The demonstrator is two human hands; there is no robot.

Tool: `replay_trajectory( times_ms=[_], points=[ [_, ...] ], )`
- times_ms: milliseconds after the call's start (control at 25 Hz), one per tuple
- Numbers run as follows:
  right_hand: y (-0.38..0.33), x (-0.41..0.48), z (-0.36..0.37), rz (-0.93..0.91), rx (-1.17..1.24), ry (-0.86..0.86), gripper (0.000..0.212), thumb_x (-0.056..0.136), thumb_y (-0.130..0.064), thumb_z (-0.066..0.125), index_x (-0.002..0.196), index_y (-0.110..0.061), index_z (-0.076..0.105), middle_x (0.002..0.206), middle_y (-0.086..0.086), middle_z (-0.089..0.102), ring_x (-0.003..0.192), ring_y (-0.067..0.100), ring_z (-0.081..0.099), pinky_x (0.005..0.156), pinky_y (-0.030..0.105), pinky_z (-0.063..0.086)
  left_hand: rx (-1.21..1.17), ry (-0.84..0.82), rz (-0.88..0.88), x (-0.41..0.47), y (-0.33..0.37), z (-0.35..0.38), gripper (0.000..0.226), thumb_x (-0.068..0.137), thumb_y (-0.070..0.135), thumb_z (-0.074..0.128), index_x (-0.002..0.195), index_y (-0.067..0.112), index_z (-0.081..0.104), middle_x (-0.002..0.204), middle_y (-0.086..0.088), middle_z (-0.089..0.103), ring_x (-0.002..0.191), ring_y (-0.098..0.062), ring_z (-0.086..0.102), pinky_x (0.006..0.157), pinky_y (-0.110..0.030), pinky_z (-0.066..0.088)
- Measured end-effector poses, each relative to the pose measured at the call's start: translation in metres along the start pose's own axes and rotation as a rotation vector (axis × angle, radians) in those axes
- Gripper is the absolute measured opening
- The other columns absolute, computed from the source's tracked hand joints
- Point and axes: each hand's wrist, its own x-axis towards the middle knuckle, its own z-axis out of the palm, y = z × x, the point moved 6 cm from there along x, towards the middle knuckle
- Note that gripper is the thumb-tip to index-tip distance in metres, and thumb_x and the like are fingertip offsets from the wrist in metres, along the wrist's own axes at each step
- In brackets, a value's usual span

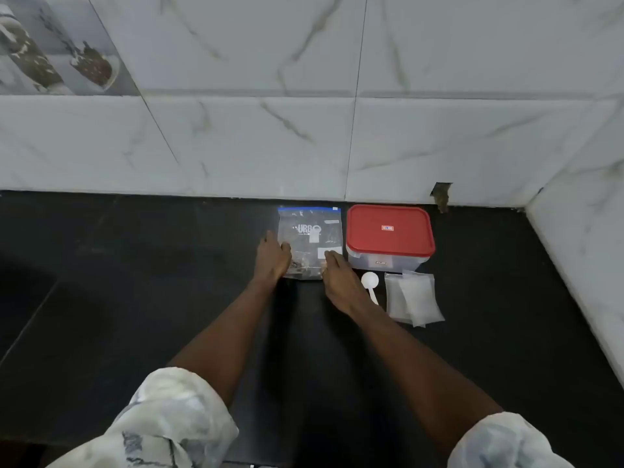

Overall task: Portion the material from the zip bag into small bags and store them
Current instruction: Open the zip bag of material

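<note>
We see black countertop (135,298) under marble wall; red-lidded container (390,236) at back edge, toward right corner; zip bag (310,231) just left of it, flat, touching wall line; small bags (413,298) piled before container; white scoop (370,283) beside them; left hand (271,256) and right hand (337,275) rest on bag's lower corners, fingers loosely bent; real grip we cannot tell.

Two bare forearms are seen from above, ending in the left hand (273,256) and the right hand (339,282). No rings, watch or gloves are worn. Each upper arm is covered by a loose short sleeve (175,420) of pale, whitish cloth, marked with grey and faint blue marbled blotches and creased into soft folds at the hem.
</note>
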Motion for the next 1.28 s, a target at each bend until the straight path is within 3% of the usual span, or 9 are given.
replay_trajectory(
  times_ms=[240, 360, 480, 560, 800, 920, 1000, 1120, 1280],
  points=[
    [0.009, 0.010, 0.027, 0.049, -0.083, 0.025, 0.038, 0.092, -0.010, 0.044, 0.128, 0.000, 0.049, 0.124, 0.016, 0.054, 0.116, 0.033, 0.050, 0.099, 0.046, 0.043, -0.322, -0.013, -0.195, 0.044, -0.012, 0.005, 0.069, 0.093, 0.032, 0.059, 0.146, -0.003, 0.034, 0.147, -0.015, 0.047, 0.131, -0.034, 0.050, 0.107, -0.040, 0.042],
    [0.012, 0.006, 0.034, 0.008, -0.053, 0.036, 0.036, 0.094, -0.013, 0.042, 0.127, -0.001, 0.050, 0.129, 0.017, 0.049, 0.124, 0.033, 0.044, 0.106, 0.046, 0.039, -0.664, -0.024, -0.329, 0.067, -0.019, 0.009, 0.092, 0.080, 0.047, 0.072, 0.146, -0.002, 0.033, 0.135, -0.013, 0.054, 0.118, -0.030, 0.059, 0.098, -0.043, 0.052],
    [0.016, 0.002, 0.039, -0.010, -0.034, 0.005, 0.040, 0.093, -0.012, 0.045, 0.130, 0.001, 0.048, 0.138, 0.019, 0.045, 0.132, 0.035, 0.039, 0.112, 0.046, 0.032, -0.773, -0.045, -0.324, 0.085, -0.016, 0.006, 0.049, 0.077, 0.047, 0.079, 0.097, 0.007, 0.060, 0.084, -0.009, 0.060, 0.068, -0.020, 0.059, 0.060, -0.030, 0.050],
    [0.016, 0.001, 0.036, -0.017, -0.028, -0.015, 0.042, 0.093, -0.012, 0.047, 0.133, 0.000, 0.047, 0.142, 0.018, 0.042, 0.136, 0.034, 0.036, 0.115, 0.046, 0.027, -0.800, 0.001, -0.305, 0.091, -0.011, 0.000, 0.037, 0.075, 0.040, 0.082, 0.079, 0.011, 0.060, 0.071, -0.010, 0.058, 0.063, -0.022, 0.054, 0.062, -0.037, 0.053],
    [-0.009, 0.009, -0.010, -0.089, 0.058, 0.117, 0.037, 0.093, -0.012, 0.047, 0.129, -0.004, 0.053, 0.136, 0.014, 0.050, 0.124, 0.028, 0.049, 0.103, 0.039, 0.040, -0.943, 0.033, -0.129, 0.054, 0.015, -0.026, 0.006, 0.088, 0.003, 0.070, 0.084, 0.008, 0.071, 0.070, -0.007, 0.068, 0.059, -0.018, 0.058, 0.061, -0.033, 0.054],
    [-0.019, 0.026, -0.076, -0.020, 0.266, 0.423, 0.031, 0.094, -0.005, 0.048, 0.124, -0.004, 0.057, 0.123, 0.012, 0.058, 0.105, 0.017, 0.053, 0.094, 0.028, 0.043, -0.921, -0.031, -0.048, 0.043, 0.016, -0.037, 0.006, 0.087, 0.007, 0.071, 0.092, 0.007, 0.074, 0.081, -0.007, 0.071, 0.070, -0.020, 0.062, 0.065, -0.028, 0.058],
    [-0.005, 0.045, -0.115, 0.145, 0.373, 0.527, 0.035, 0.096, -0.009, 0.049, 0.131, -0.004, 0.052, 0.130, 0.011, 0.055, 0.114, 0.017, 0.050, 0.100, 0.024, 0.037, -0.889, -0.068, -0.004, 0.039, 0.018, -0.043, 0.008, 0.086, 0.016, 0.074, 0.091, 0.010, 0.077, 0.086, -0.006, 0.075, 0.078, -0.020, 0.065, 0.073, -0.032, 0.056],
    [0.029, 0.072, -0.126, 0.360, 0.571, 0.331, 0.049, 0.099, -0.017, 0.051, 0.144, -0.004, 0.036, 0.143, 0.012, 0.046, 0.130, 0.024, 0.046, 0.106, 0.028, 0.035, -0.900, -0.080, 0.033, 0.026, 0.028, -0.050, 0.017, 0.094, 0.022, 0.067, 0.094, 0.008, 0.075, 0.083, -0.003, 0.078, 0.070, -0.013, 0.073, 0.063, -0.024, 0.057],
    [0.047, 0.070, -0.121, 0.300, 0.722, 0.255, 0.036, 0.096, -0.008, 0.054, 0.132, -0.006, 0.056, 0.109, 0.007, 0.069, 0.103, 0.020, 0.067, 0.095, 0.029, 0.051, -0.866, -0.003, 0.040, 0.018, 0.027, -0.049, 0.023, 0.094, 0.020, 0.067, 0.104, 0.000, 0.073, 0.063, 0.009, 0.070, 0.051, 0.000, 0.060, 0.049, -0.017, 0.047]
  ],
)
